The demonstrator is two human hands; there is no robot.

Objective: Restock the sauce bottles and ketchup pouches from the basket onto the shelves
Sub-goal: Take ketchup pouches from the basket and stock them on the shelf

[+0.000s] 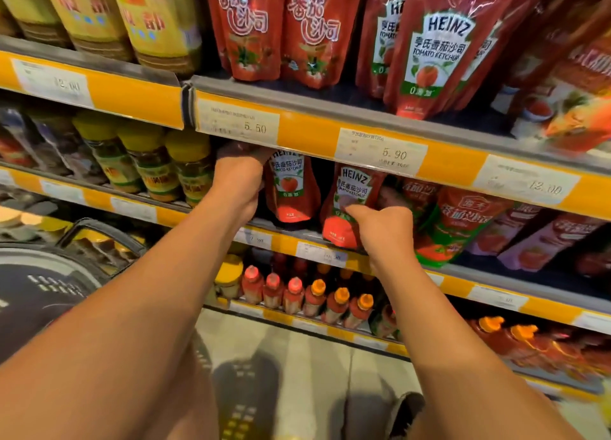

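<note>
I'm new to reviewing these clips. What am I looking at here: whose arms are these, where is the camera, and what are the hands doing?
There is no machine: a person wears one wide-angle camera on the head, looking forward and down, so both bare arms reach into view from below. They face store shelves with orange price strips. The left hand reaches into the middle shelf, its fingers curled on a dark red pouch that is mostly hidden. The right hand pinches the lower part of a Heinz ketchup pouch standing at the shelf's front edge. Another Heinz pouch stands between the hands. Sauce bottles line the shelf below, and a dark basket sits at lower left.
</note>
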